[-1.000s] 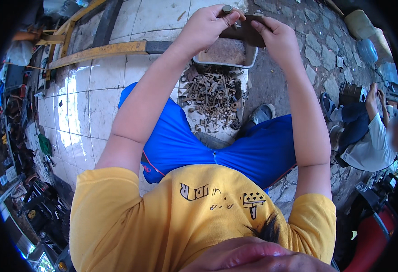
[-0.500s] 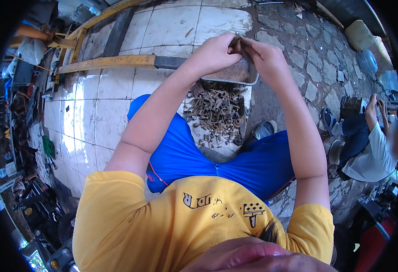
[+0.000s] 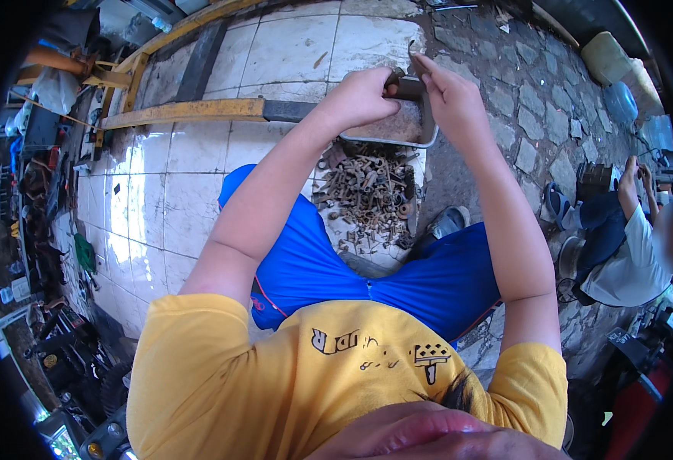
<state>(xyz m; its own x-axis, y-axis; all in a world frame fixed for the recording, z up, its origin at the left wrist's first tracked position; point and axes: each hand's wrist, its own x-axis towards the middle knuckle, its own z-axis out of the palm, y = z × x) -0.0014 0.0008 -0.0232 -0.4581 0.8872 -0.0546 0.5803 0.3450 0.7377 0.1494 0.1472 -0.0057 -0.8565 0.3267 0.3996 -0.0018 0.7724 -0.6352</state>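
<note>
Over a rectangular metal tray (image 3: pixel 386 141), my left hand (image 3: pixel 363 98) is closed around a small dark metal part (image 3: pixel 392 77), mostly covered by the fingers. My right hand (image 3: pixel 453 98) pinches a slim dark metal piece (image 3: pixel 415 55) with a curved far end; its exact kind is unclear. The two pieces are apart. Between my feet, on the near side of the tray, lies a heap of rusty bolts and nuts (image 3: pixel 367 184) with other small metal parts.
A yellow and dark metal frame (image 3: pixel 187 111) lies on the white tiles at the left. Rough stone paving (image 3: pixel 536 107) runs along the right, where another person (image 3: pixel 620 264) sits. Tools and machine parts (image 3: pixel 37 199) crowd the far left; a blue water jug (image 3: pixel 620 103) stands at the right.
My hands have drawn apart. The left moved slightly down and left with its dark part; the slim piece in my right hand now points away, up past the tray.
</note>
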